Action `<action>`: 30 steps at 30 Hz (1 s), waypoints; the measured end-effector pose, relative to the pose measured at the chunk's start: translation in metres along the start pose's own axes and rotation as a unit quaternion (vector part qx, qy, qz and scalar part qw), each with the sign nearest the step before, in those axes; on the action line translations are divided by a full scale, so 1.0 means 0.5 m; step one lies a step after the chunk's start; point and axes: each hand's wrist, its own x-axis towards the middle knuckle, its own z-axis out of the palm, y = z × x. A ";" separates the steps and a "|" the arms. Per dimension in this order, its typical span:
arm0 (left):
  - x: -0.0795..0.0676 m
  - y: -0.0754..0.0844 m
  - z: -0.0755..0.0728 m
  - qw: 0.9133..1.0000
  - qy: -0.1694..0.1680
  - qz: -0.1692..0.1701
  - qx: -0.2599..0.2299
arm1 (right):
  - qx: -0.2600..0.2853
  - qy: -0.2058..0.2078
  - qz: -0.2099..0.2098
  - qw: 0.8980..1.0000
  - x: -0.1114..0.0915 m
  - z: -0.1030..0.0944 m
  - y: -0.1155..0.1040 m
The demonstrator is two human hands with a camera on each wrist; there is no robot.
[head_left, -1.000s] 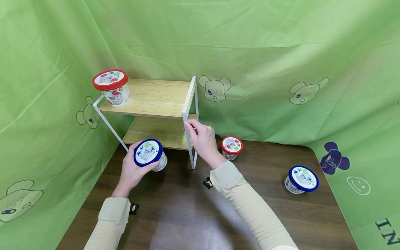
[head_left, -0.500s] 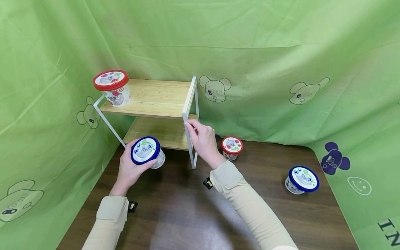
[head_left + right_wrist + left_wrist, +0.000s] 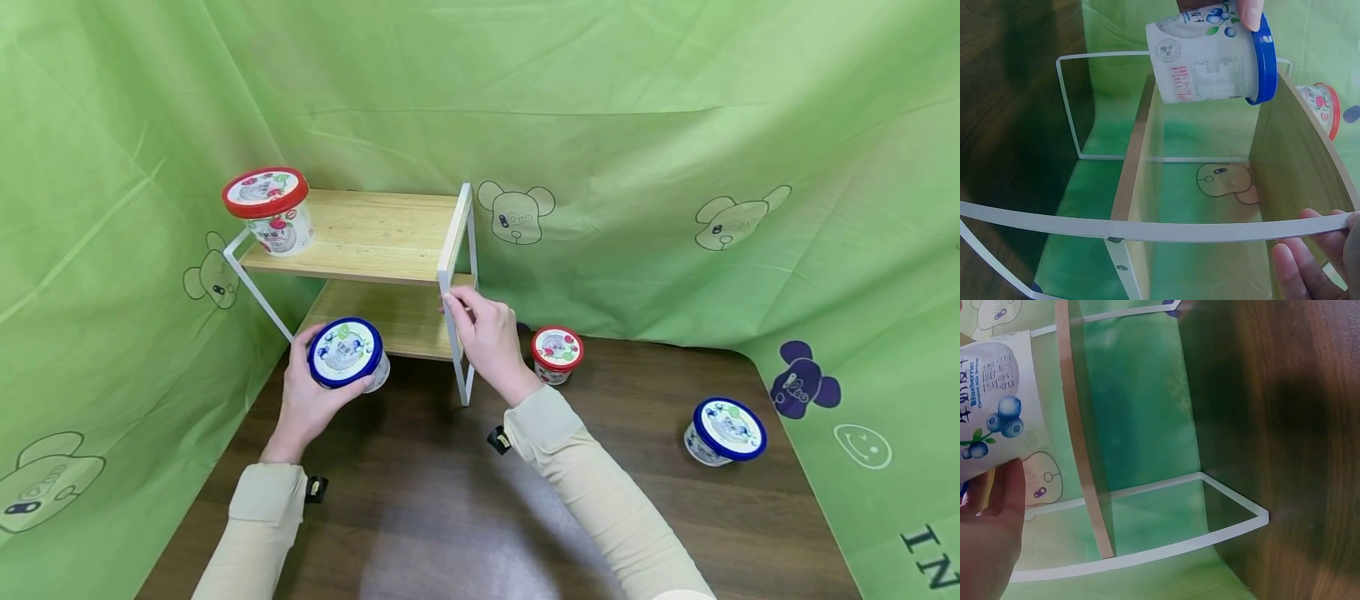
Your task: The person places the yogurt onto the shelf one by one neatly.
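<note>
My left hand (image 3: 306,407) grips a blue-lidded blueberry yogurt tub (image 3: 345,352), thumb on the near side. The tub is in the air before the lower board (image 3: 405,321) of a two-tier rack (image 3: 375,233). In the left wrist view the tub's printed side (image 3: 997,406) shows; in the right wrist view its blue lid (image 3: 1264,59) points right, toward the top board. My right hand (image 3: 487,337) pinches the white front upright at the rack's right side, and its fingers (image 3: 1300,269) show by that bar in the right wrist view.
A red-lidded tub (image 3: 273,212) stands on the top board's left end. Another red-lidded tub (image 3: 557,354) stands on the dark wooden table (image 3: 450,517) right of the rack. Farther right is a second blue-lidded tub (image 3: 723,432). Green cloth (image 3: 637,108) encloses the back and sides.
My left hand has lifted the blueberry yogurt tub slightly up and to the left, nearer the rack. My right hand stays in place on the upright.
</note>
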 end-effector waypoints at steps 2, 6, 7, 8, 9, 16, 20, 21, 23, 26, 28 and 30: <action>0.003 0.002 -0.002 1.000 0.002 0.002 0.001 | 0.000 0.001 -0.001 1.000 0.000 0.000 0.000; 0.007 0.007 -0.004 1.000 0.006 0.007 0.002 | 0.001 0.003 -0.001 1.000 0.000 -0.001 0.000; 0.008 0.008 -0.005 1.000 0.007 0.009 0.002 | 0.002 0.003 -0.001 1.000 0.000 -0.001 0.000; 0.009 0.009 -0.006 1.000 0.009 0.011 0.003 | 0.002 0.003 -0.002 1.000 0.000 0.000 0.000; 0.010 0.010 -0.007 1.000 0.010 0.012 0.003 | 0.003 0.003 -0.002 1.000 0.000 0.000 0.000; 0.021 0.012 -0.016 1.000 0.020 0.018 0.005 | 0.009 0.003 -0.005 1.000 0.001 -0.001 -0.001; 0.028 0.011 -0.021 0.999 0.030 0.022 0.002 | 0.007 0.006 -0.006 1.000 0.001 -0.002 -0.001; 0.030 0.011 -0.022 0.999 0.033 0.025 0.001 | 0.006 0.006 -0.006 1.000 0.001 -0.002 -0.001; 0.033 0.011 -0.025 0.999 0.039 0.029 -0.001 | 0.005 0.005 -0.006 1.000 0.001 -0.002 -0.001; 0.038 0.011 -0.028 0.998 0.047 0.034 -0.003 | 0.005 0.004 -0.006 1.000 0.001 -0.002 -0.001; 0.041 0.011 -0.029 0.998 0.051 0.036 -0.004 | 0.005 0.004 -0.006 1.000 0.001 -0.002 -0.002; 0.043 0.011 -0.029 0.998 0.052 0.036 -0.006 | 0.006 0.004 -0.006 1.000 0.001 -0.002 -0.002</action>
